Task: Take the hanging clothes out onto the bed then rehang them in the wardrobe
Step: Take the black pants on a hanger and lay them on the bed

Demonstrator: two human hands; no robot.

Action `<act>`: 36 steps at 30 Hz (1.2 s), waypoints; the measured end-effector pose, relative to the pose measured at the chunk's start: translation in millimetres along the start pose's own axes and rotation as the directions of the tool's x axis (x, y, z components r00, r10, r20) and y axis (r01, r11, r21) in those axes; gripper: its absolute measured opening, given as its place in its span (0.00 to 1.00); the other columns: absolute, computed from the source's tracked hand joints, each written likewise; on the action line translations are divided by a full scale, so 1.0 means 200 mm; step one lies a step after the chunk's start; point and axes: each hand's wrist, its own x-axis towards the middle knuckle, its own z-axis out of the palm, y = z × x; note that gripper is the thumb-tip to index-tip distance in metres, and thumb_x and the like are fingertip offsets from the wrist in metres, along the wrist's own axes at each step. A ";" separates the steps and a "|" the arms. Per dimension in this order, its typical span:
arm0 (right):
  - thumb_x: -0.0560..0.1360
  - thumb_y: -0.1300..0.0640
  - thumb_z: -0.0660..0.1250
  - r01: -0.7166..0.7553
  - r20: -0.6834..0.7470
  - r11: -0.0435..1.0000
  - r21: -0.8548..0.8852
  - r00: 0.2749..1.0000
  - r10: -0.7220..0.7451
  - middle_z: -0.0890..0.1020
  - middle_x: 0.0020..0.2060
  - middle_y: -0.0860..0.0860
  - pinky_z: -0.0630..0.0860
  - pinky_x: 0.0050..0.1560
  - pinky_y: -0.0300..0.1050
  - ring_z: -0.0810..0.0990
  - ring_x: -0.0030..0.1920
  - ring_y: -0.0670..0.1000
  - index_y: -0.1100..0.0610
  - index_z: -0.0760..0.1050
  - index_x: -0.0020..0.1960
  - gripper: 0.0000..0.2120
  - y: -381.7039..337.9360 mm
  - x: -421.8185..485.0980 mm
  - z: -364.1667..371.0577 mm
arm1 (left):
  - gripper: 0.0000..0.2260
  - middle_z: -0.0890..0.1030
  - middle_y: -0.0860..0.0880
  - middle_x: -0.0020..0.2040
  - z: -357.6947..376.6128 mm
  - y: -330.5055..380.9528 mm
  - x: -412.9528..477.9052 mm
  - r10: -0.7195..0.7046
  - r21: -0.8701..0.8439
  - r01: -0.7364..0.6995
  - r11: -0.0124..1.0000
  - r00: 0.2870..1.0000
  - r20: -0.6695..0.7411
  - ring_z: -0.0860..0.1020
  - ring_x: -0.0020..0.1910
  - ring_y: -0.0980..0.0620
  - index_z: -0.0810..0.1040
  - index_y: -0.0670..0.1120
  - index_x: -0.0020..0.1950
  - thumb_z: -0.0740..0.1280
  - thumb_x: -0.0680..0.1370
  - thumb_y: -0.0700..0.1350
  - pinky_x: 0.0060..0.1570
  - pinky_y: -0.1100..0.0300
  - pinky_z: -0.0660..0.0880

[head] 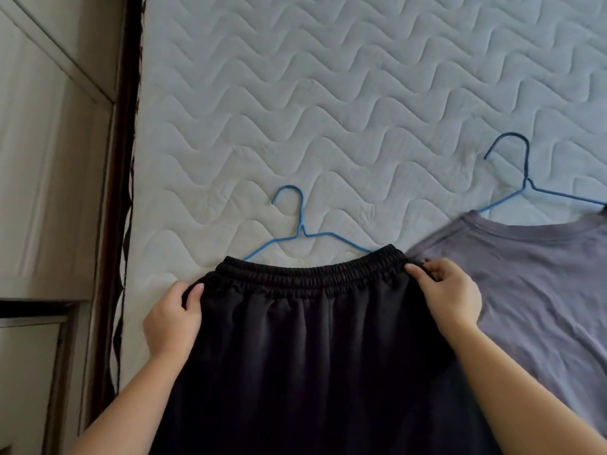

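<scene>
Black trousers (315, 349) with an elastic waistband lie on the white quilted mattress (328, 110). My left hand (172, 320) grips the waistband's left end and my right hand (450, 297) pinches its right end. A light blue wire hanger (300, 231) pokes out from under the waistband, its hook pointing up the bed. To the right lies a grey T-shirt (542, 290) on a darker blue wire hanger (525, 178).
A dark wooden bed frame edge (124, 159) runs down the left of the mattress. Beyond it stands a pale panelled wardrobe door (49, 159). The upper mattress is bare.
</scene>
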 end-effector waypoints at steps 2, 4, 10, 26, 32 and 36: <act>0.68 0.42 0.69 -0.014 -0.009 1.000 0.000 1.000 0.014 0.84 0.45 0.50 0.69 0.45 0.44 0.81 0.49 0.53 0.53 0.78 0.46 0.15 0.00 0.00 0.00 | 0.12 0.74 0.41 0.29 -0.01 0.01 0.00 0.000 0.002 0.000 1.000 1.000 0.007 0.70 0.30 0.42 0.73 0.39 0.41 0.62 0.78 0.47 0.33 0.53 0.65; 0.69 0.42 0.69 -0.018 -0.006 1.000 -0.018 1.000 0.018 0.84 0.46 0.51 0.67 0.44 0.42 0.80 0.51 0.54 0.54 0.78 0.48 0.16 -0.01 -0.02 -0.01 | 0.12 0.74 0.42 0.30 -0.02 0.02 -0.01 -0.003 -0.003 0.003 1.000 1.000 0.018 0.68 0.31 0.44 0.74 0.39 0.43 0.61 0.78 0.46 0.35 0.54 0.64; 0.76 0.47 0.62 -0.006 0.113 0.997 -0.075 0.993 0.014 0.80 0.56 0.57 0.69 0.48 0.49 0.77 0.55 0.60 0.58 0.70 0.57 0.17 -0.08 -0.11 -0.04 | 0.13 0.74 0.48 0.35 -0.12 0.07 -0.03 -0.075 -0.040 0.087 0.995 0.968 0.239 0.75 0.43 0.39 0.73 0.39 0.53 0.57 0.79 0.48 0.41 0.54 0.67; 0.75 0.62 0.63 -0.217 0.250 0.975 0.049 0.948 0.199 0.78 0.57 0.57 0.70 0.51 0.44 0.77 0.51 0.54 0.60 0.69 0.64 0.17 0.56 -1.14 -0.79 | 0.13 0.76 0.48 0.58 -0.74 -0.14 -1.11 -0.270 -0.297 0.397 0.869 0.881 0.388 0.74 0.59 0.46 0.71 0.45 0.62 0.59 0.79 0.44 0.56 0.54 0.69; 0.75 0.63 0.63 -0.419 0.199 0.901 0.116 0.898 0.392 0.81 0.51 0.60 0.71 0.44 0.40 0.76 0.47 0.54 0.63 0.73 0.59 0.13 0.95 -1.67 -1.06 | 0.07 0.79 0.49 0.47 -0.89 -0.32 -1.61 -0.267 -0.229 0.449 0.864 0.793 0.547 0.77 0.52 0.47 0.74 0.45 0.54 0.61 0.78 0.41 0.51 0.56 0.68; 0.74 0.62 0.64 -0.517 0.184 0.849 0.109 0.850 0.494 0.81 0.47 0.59 0.70 0.47 0.46 0.78 0.47 0.56 0.62 0.75 0.57 0.12 1.12 -1.99 -1.19 | 0.04 0.80 0.48 0.45 -0.98 -0.34 -1.82 -0.153 -0.166 0.338 0.926 0.740 0.655 0.79 0.45 0.49 0.75 0.47 0.48 0.62 0.77 0.39 0.44 0.59 0.69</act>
